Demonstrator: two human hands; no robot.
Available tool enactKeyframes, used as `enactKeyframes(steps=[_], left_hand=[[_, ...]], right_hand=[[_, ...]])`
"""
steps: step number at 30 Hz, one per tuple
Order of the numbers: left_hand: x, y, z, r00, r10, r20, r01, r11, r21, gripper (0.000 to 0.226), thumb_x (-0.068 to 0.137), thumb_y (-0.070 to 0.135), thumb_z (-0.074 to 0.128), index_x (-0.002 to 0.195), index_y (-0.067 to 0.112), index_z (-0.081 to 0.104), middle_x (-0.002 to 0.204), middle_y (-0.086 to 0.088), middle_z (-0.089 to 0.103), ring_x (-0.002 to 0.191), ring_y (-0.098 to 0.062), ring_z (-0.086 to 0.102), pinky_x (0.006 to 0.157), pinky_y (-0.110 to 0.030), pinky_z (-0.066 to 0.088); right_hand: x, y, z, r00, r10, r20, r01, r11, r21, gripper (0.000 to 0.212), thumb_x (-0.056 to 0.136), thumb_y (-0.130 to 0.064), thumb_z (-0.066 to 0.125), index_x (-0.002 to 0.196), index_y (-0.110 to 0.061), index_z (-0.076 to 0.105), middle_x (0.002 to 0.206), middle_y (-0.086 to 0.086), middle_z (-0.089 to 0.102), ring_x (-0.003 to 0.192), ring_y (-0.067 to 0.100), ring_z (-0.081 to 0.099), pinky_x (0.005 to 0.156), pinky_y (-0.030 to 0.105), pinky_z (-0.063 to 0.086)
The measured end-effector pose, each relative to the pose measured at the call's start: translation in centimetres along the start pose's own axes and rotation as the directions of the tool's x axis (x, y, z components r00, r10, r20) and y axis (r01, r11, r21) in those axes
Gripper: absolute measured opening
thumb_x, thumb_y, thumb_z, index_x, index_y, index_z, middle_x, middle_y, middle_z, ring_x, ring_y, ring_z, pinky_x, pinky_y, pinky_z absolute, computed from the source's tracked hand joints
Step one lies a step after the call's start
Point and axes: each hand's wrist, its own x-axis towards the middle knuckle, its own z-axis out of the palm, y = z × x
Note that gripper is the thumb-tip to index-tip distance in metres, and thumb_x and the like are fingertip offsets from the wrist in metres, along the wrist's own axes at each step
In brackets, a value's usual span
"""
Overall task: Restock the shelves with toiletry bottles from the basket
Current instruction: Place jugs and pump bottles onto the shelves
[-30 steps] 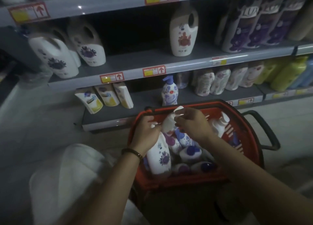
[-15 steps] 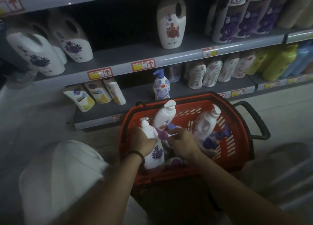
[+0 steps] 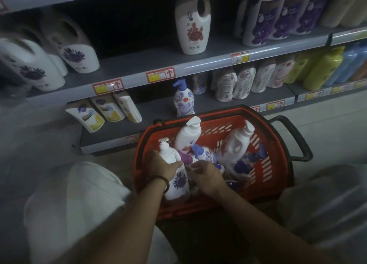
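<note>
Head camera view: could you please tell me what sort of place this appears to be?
Most likely a supermarket toiletries aisle: tiered shelves with red-framed price tags on their edges, rows of matching LUX bottles, and a red shopping basket in which the left hand grips a white pump bottle.

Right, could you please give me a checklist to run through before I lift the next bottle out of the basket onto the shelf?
1. Grip: the left hand wraps the white pump bottle just below its neck: ok.
2. Free right hand: its fingers are curled among the bottles; holding one or not: cannot tell.
3. Room on the bottom shelf: bare space left of the blue-patterned bottle: ok.
4. Way up out of the basket: the black handle sticks out sideways, not over the opening: ok.
5. Neighbours: a leaning white bottle sits close behind the gripped one and may topple: not ok.
</note>
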Motion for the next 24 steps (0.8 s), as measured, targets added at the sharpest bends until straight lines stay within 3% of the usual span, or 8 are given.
enactKeyframes(steps=[3,7,11,14,17,20,24], left_hand=[[-0.1,0.3,-0.2,1.000,-0.020,0.004,0.020,1.000,-0.017,0.134,0.026,0.078,0.078,0.145,0.024,0.049,0.140,-0.005,0.064,0.125,-0.030,0.065,0.101,-0.050,0.057],[-1.4,1.5,-1.7,0.999,-0.025,0.033,0.026,0.998,-0.049,0.130,0.030,0.067,0.084,0.148,0.030,0.045,0.142,-0.003,0.064,0.119,-0.029,0.070,0.095,-0.050,0.061],[-4.3,4.0,-3.9,0.999,-0.001,0.037,0.003,0.999,-0.041,0.118,0.044,0.052,0.090,0.150,0.021,0.048,0.144,-0.006,0.061,0.128,-0.031,0.063,0.103,-0.048,0.055],[-4.9,4.0,-4.3,1.000,-0.010,0.020,0.011,0.998,-0.068,0.108,0.043,0.051,0.087,0.141,0.022,0.053,0.133,-0.004,0.066,0.116,-0.030,0.067,0.096,-0.047,0.059],[-5.8,4.3,-4.7,1.000,-0.014,0.015,0.015,0.995,-0.100,0.094,0.048,0.045,0.085,0.134,0.024,0.056,0.121,-0.001,0.069,0.099,-0.023,0.070,0.086,-0.042,0.062],[-6.3,4.4,-5.0,1.000,-0.006,0.020,0.009,0.991,-0.134,0.078,0.057,0.034,0.089,0.128,0.025,0.058,0.113,0.000,0.071,0.084,-0.014,0.069,0.066,-0.028,0.058],[-7.1,4.4,-5.5,0.999,0.040,-0.007,-0.041,0.987,-0.157,0.079,0.057,0.037,0.090,0.129,0.029,0.058,0.110,0.003,0.072,0.088,-0.019,0.072,0.064,-0.029,0.060]], right_hand=[[0.2,0.3,0.2,1.000,-0.001,0.005,0.001,1.000,-0.003,0.015,0.098,-0.031,0.074,0.108,-0.027,0.062,0.109,0.000,0.074,0.092,0.015,0.072,0.072,0.027,0.064],[0.1,0.1,0.0,0.999,0.012,0.030,-0.013,1.000,0.015,0.018,0.100,-0.027,0.072,0.115,-0.022,0.064,0.110,-0.001,0.071,0.086,0.010,0.070,0.056,0.017,0.056],[0.1,0.1,-0.2,0.999,0.024,0.032,-0.023,1.000,-0.001,0.028,0.101,-0.029,0.070,0.126,-0.018,0.064,0.113,-0.002,0.071,0.089,0.014,0.073,0.062,0.022,0.061],[0.1,0.0,-0.1,0.999,0.028,0.028,-0.029,0.999,0.023,0.031,0.100,-0.029,0.070,0.128,-0.015,0.065,0.116,0.002,0.072,0.093,0.017,0.073,0.063,0.024,0.062],[0.0,0.1,-0.2,1.000,0.016,0.015,-0.016,1.000,-0.017,0.031,0.100,-0.033,0.069,0.127,-0.017,0.066,0.115,0.000,0.073,0.098,0.016,0.072,0.078,0.030,0.063],[-0.2,-0.1,-0.4,1.000,0.009,0.005,-0.009,1.000,-0.023,0.033,0.102,-0.034,0.067,0.129,-0.016,0.065,0.111,-0.002,0.073,0.093,0.013,0.072,0.068,0.020,0.057],[-0.2,0.1,-0.2,1.000,0.002,-0.017,-0.003,0.998,-0.064,0.035,0.101,-0.034,0.068,0.131,-0.015,0.065,0.110,-0.002,0.072,0.090,0.010,0.071,0.074,0.023,0.059]])
